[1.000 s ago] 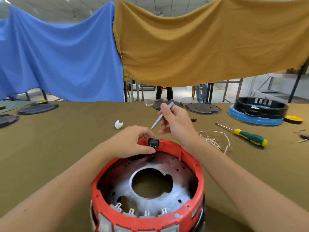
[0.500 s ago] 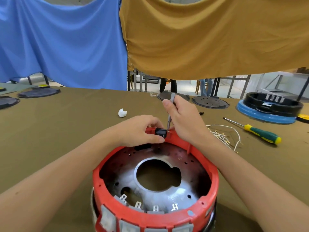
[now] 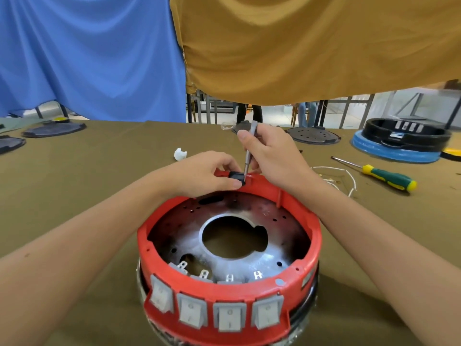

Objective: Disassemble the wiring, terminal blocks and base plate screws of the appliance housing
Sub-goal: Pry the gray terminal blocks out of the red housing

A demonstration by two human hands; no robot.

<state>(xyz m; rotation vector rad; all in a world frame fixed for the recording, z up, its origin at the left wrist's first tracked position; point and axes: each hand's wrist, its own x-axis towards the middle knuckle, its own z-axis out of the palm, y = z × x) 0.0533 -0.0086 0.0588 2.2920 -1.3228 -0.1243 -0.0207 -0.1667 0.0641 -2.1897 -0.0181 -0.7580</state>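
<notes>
A round red appliance housing (image 3: 309,236) stands upside down on the cloth in front of me, with a metal base plate (image 3: 224,264) inside and several grey rocker switches (image 3: 229,318) along its near wall. At the far rim my left hand (image 3: 202,174) pinches a small black terminal block (image 3: 235,176). My right hand (image 3: 272,156) grips a slim grey screwdriver (image 3: 249,148) held nearly upright, its tip at the right side of the block.
Loose white wires (image 3: 334,178) and a green-and-yellow screwdriver (image 3: 384,174) lie to the right. A small white part (image 3: 180,154) sits beyond my left hand. A black-and-blue housing (image 3: 399,143) and dark round plates (image 3: 313,135) stand at the table's far edge.
My right hand swung the slim screwdriver from a slant to nearly upright and lowered its tip to the black block. My left hand kept its pinch on the block. My head tilted down.
</notes>
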